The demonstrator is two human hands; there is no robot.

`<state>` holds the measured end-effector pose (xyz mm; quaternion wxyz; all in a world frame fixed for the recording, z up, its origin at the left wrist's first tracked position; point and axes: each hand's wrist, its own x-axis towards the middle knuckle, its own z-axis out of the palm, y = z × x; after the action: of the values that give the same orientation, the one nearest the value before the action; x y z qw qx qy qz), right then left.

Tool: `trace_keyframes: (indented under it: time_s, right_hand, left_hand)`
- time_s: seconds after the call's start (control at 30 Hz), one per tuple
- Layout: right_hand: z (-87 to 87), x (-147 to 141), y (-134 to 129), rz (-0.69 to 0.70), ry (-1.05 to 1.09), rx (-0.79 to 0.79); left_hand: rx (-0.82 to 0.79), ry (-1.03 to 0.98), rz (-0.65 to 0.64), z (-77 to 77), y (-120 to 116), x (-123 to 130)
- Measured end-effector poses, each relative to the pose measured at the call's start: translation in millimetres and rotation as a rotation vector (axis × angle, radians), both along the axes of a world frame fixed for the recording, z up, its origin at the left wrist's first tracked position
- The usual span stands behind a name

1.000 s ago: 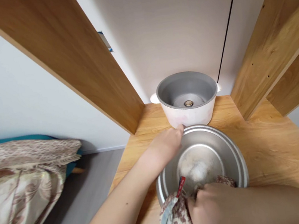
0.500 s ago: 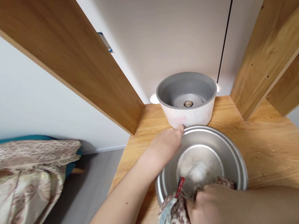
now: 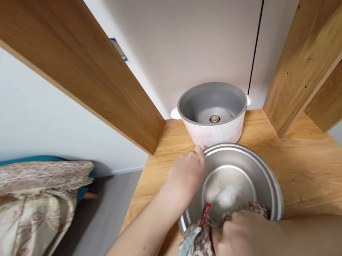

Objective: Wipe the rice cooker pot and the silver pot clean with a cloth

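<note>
A shiny metal basin (image 3: 263, 178) with a stepped rim rests on the wooden surface, its inside facing up and its centre slightly smudged. My left hand (image 3: 187, 171) is closed on the basin's far left rim, thumb side toward the pot behind it. Low in the view, my right hand (image 3: 235, 236) is bunched around a brown-and-white patterned cloth (image 3: 203, 248) with a grey-blue side and a small red tag. That cloth lies over the near part of the basin and hangs past its near edge. My right fingertips are hidden by the hand itself.
Just behind the basin stands a white oval pot (image 3: 214, 134) with a grey interior and side handles. Slanting wooden uprights (image 3: 84, 72) flank the wooden tabletop (image 3: 311, 175). At left, a draped, fringed cover (image 3: 33, 201) lies over teal furniture beside the grey floor.
My left hand has shifted slightly left along the basin's rim. The right hand and the cloth have barely moved.
</note>
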<state>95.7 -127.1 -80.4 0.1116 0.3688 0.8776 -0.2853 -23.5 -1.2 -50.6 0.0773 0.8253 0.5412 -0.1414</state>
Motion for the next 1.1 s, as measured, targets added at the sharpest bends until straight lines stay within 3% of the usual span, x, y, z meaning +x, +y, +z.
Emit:
trace_keyframes:
  time_s: [0.17,0.53,0.87,1.1]
  right_hand:
    - [-9.8,2,-2,0.008,0.051,0.028]
    - [-1.8,0,1,0.042,0.042,0.064]
    - [-14.9,5,-1,0.071,0.012,0.086]
    - [1.3,4,4,0.126,-0.025,0.037]
  left_hand:
    - [-0.037,0.177,-0.012,9.4,-4,2]
    - [-0.066,0.067,-0.079,10.1,3,-3]
    - [-0.052,-0.006,-0.067,6.2,8,-5]
    - [-0.060,-0.016,-0.071,2.1,12,-9]
